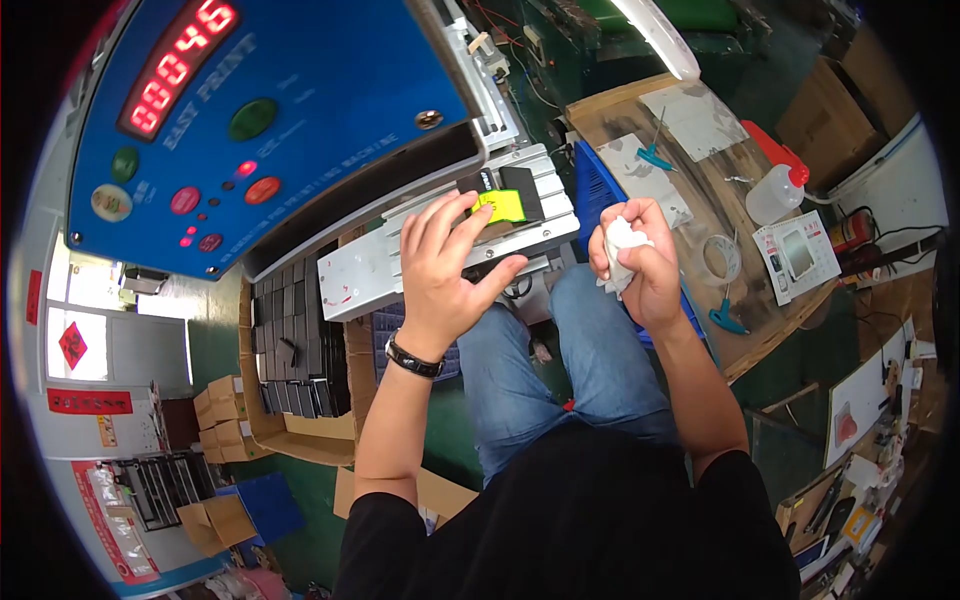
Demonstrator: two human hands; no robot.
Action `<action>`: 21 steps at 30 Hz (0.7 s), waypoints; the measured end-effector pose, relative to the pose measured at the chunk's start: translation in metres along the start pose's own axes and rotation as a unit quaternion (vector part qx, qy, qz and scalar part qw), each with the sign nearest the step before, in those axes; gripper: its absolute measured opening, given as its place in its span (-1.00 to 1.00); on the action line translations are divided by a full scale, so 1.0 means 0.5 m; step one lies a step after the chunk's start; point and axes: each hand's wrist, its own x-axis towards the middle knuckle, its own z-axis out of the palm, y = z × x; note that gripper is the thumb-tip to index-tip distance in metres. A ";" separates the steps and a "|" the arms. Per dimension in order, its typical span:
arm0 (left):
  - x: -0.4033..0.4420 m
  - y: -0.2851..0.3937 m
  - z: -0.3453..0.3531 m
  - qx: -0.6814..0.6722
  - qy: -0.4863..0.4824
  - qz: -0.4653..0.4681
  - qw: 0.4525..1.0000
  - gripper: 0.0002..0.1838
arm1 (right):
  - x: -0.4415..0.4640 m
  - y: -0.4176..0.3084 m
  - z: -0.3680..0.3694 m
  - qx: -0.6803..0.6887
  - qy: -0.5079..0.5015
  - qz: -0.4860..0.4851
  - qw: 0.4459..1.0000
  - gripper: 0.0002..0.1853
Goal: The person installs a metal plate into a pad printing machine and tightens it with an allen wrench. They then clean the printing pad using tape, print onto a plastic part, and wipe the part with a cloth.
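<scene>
My left hand (447, 272) has its fingers spread over the metal bed (365, 270) of the machine, the fingertips at the edge of a yellow-green piece (508, 206). That piece lies on a black block (525, 190) set on the bed. Whether the fingertips touch it is hard to tell. Nothing shows in this hand. To the right, my right hand (640, 262) is closed around a crumpled white cloth or tissue (622, 250), held above my right knee.
The blue machine panel (330, 100) with red digits fills the upper left. Below it stands a carton (300, 430) of black boxes. At right, a wooden table (690, 210) holds a tape roll (719, 260), a white bottle (775, 195) and a teal-handled tool (727, 318).
</scene>
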 end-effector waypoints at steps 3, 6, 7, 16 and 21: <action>-0.011 -0.009 0.005 -0.010 0.005 0.001 1.000 -0.38 | 0.018 -0.019 0.027 -0.055 -0.017 0.012 0.998 -0.69; -0.019 -0.018 0.022 -0.067 0.015 -0.005 0.998 -0.38 | 0.032 -0.051 0.052 -0.201 -0.019 0.038 0.979 -0.74; -0.018 -0.020 0.019 -0.068 0.017 -0.004 0.997 -0.38 | 0.037 -0.054 0.057 -0.203 -0.020 0.037 0.978 -0.74; -0.038 -0.027 0.010 -0.006 0.004 -0.008 1.000 -0.37 | 0.030 -0.049 0.090 -0.203 0.017 0.032 0.979 -0.74; -0.040 -0.026 0.007 -0.019 0.015 -0.024 0.999 -0.32 | 0.041 -0.052 0.078 -0.268 0.011 0.072 0.961 -0.74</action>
